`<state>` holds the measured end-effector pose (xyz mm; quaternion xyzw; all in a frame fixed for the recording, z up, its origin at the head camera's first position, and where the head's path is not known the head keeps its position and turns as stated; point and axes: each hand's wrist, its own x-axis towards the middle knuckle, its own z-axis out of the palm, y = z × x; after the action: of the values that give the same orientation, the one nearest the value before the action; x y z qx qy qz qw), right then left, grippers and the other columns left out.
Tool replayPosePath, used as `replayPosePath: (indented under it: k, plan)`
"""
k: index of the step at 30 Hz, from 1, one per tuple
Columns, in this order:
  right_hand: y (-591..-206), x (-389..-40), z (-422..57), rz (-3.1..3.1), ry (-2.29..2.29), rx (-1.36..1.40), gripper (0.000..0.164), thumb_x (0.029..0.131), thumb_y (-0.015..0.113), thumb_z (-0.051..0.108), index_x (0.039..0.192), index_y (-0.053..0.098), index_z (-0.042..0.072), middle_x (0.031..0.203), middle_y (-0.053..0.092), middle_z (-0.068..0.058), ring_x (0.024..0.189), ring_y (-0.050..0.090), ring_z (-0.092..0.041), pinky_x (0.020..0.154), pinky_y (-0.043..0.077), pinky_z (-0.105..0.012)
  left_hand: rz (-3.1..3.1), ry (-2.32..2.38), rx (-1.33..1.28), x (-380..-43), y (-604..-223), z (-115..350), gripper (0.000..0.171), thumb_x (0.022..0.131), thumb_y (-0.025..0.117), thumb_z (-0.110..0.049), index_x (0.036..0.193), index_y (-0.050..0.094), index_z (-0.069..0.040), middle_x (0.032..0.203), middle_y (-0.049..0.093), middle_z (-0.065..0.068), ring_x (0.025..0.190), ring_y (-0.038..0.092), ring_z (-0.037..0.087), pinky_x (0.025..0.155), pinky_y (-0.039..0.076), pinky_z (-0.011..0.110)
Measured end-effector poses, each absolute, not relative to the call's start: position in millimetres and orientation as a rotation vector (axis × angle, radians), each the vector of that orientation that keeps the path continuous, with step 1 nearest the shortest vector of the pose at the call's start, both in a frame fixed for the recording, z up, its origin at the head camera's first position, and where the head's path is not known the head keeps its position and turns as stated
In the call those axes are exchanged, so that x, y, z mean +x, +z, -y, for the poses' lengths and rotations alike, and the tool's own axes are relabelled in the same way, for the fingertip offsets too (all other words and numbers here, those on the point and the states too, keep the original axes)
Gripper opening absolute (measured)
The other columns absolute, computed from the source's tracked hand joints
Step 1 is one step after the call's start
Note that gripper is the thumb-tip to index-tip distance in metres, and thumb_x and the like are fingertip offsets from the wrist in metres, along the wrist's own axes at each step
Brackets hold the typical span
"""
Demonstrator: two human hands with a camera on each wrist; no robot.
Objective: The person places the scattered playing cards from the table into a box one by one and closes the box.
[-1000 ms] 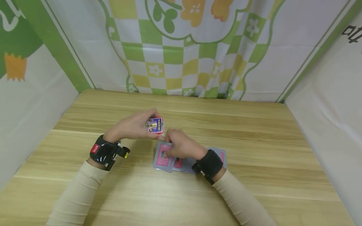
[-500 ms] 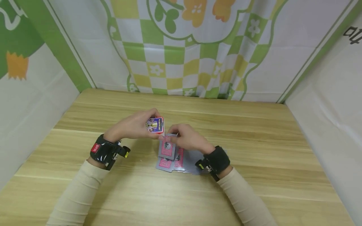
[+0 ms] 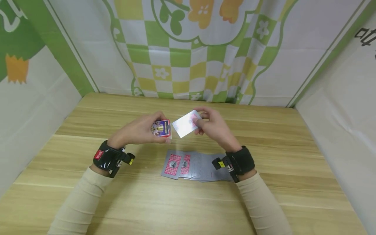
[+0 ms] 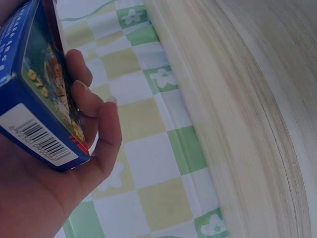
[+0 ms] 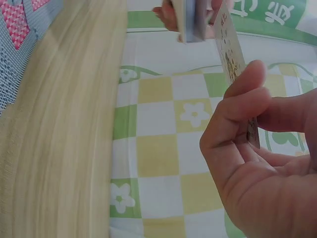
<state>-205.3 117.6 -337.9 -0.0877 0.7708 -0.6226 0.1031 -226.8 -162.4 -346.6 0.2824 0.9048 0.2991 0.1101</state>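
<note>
In the head view my left hand (image 3: 141, 129) grips a small card box (image 3: 161, 128) above the table. Its blue end with a barcode label (image 4: 35, 135) faces the left wrist camera. My right hand (image 3: 215, 129) pinches a single playing card (image 3: 185, 124) between thumb and fingers, its glossy back catching the light. That card's near corner lies just right of the box, and a small gap seems to part them. Below both hands, a spread row of face-down playing cards (image 3: 172, 164) with red-patterned backs lies overlapping on the table. My right wrist hides the row's right end.
The wood-grain table (image 3: 117, 202) fills the lower view. A green, yellow and white checked curtain (image 3: 188, 65) hangs at its back edge, with white cloth walls (image 3: 337, 81) on both sides. Each wrist wears a black strap (image 3: 241, 160) with a small camera.
My right hand has lifted a card off the left end of the row, raising it up and to the right and turning it. The left hand with the box has hardly moved.
</note>
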Motion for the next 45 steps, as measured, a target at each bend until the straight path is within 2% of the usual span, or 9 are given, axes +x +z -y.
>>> replayPosePath:
  k: [7,12,15,19,24,28,34,39,45]
  plan:
    - [-344.4,-205.8,-110.0,-2.284,-1.821,-0.278,0.049,0.104,0.059,0.001,0.151,0.049,0.006,0.103,0.069,-0.019,0.068,0.073,-0.022,0.069,0.062,-0.037,-2.671,0.900,0.867,-224.4,-346.4,158.9,0.068,0.080,0.089,-0.052,0.130,0.057,-0.020,0.107,0.070,0.002,0.086,0.066,0.016,0.073,0.057,0.033]
    - [-343.7,-202.7,-105.6,-2.224,-1.870,-0.234,0.044,0.103,0.062,0.001,0.144,0.047,0.003,0.101,0.067,-0.020,0.071,0.078,-0.030,0.078,0.064,-0.053,-2.675,0.909,0.879,-223.5,-345.9,156.9,0.070,0.080,0.089,-0.055,0.132,0.057,-0.020,0.108,0.070,0.003,0.086,0.066,0.016,0.072,0.057,0.032]
    - [-343.1,-199.9,-102.9,-2.200,-1.865,-0.195,0.043,0.102,0.064,0.002,0.139,0.044,0.000,0.103,0.067,-0.022,0.074,0.079,-0.032,0.082,0.063,-0.057,-2.673,0.923,0.880,-223.5,-345.3,156.4,0.070,0.080,0.089,-0.053,0.132,0.056,-0.020,0.109,0.069,0.003,0.086,0.066,0.017,0.072,0.057,0.032]
    - [-343.2,-196.2,-96.3,-2.232,-1.791,-0.223,0.042,0.099,0.068,0.002,0.134,0.045,-0.003,0.100,0.069,-0.021,0.072,0.077,-0.027,0.081,0.063,-0.056,-2.674,0.921,0.918,-223.4,-345.4,155.0,0.070,0.079,0.091,-0.049,0.132,0.057,-0.018,0.110,0.070,0.003,0.087,0.066,0.016,0.073,0.057,0.031]
    - [-345.9,-194.2,-92.4,-2.367,-1.650,-0.391,0.032,0.101,0.066,0.006,0.131,0.061,0.000,0.097,0.072,-0.017,0.076,0.072,-0.021,0.079,0.064,-0.049,-2.650,0.907,0.965,-222.0,-346.8,151.3,0.068,0.078,0.092,-0.045,0.131,0.059,-0.018,0.111,0.070,0.001,0.090,0.066,0.016,0.076,0.057,0.031]
    - [-348.6,-195.1,-95.2,-2.394,-1.620,-0.446,0.029,0.103,0.064,0.007,0.132,0.068,0.004,0.099,0.074,-0.017,0.085,0.074,-0.034,0.084,0.063,-0.050,-2.647,0.906,0.948,-220.4,-347.5,150.0,0.068,0.078,0.093,-0.044,0.132,0.058,-0.019,0.111,0.070,0.001,0.091,0.066,0.016,0.078,0.057,0.032]
    - [-354.4,-196.5,-94.9,-2.369,-1.608,-0.423,0.035,0.099,0.073,0.013,0.133,0.067,0.008,0.102,0.076,-0.022,0.094,0.071,-0.049,0.089,0.060,-0.058,-2.652,0.913,0.986,-219.1,-348.4,147.2,0.069,0.077,0.093,-0.046,0.131,0.059,-0.019,0.111,0.071,0.001,0.092,0.067,0.015,0.079,0.057,0.032]
    - [-359.7,-197.1,-89.1,-2.373,-1.576,-0.386,0.038,0.097,0.076,0.020,0.132,0.066,0.008,0.105,0.077,-0.024,0.093,0.071,-0.047,0.086,0.059,-0.056,-2.643,0.917,1.002,-218.5,-350.2,145.4,0.071,0.076,0.092,-0.052,0.131,0.060,-0.021,0.111,0.071,-0.001,0.092,0.067,0.015,0.079,0.057,0.032]
    - [-361.4,-198.6,-88.2,-2.361,-1.625,-0.318,0.030,0.106,0.064,0.022,0.130,0.065,0.005,0.099,0.075,-0.023,0.083,0.072,-0.034,0.086,0.060,-0.054,-2.642,0.915,0.958,-219.8,-349.8,147.7,0.071,0.077,0.092,-0.050,0.131,0.059,-0.019,0.110,0.071,0.001,0.090,0.066,0.016,0.077,0.057,0.032]
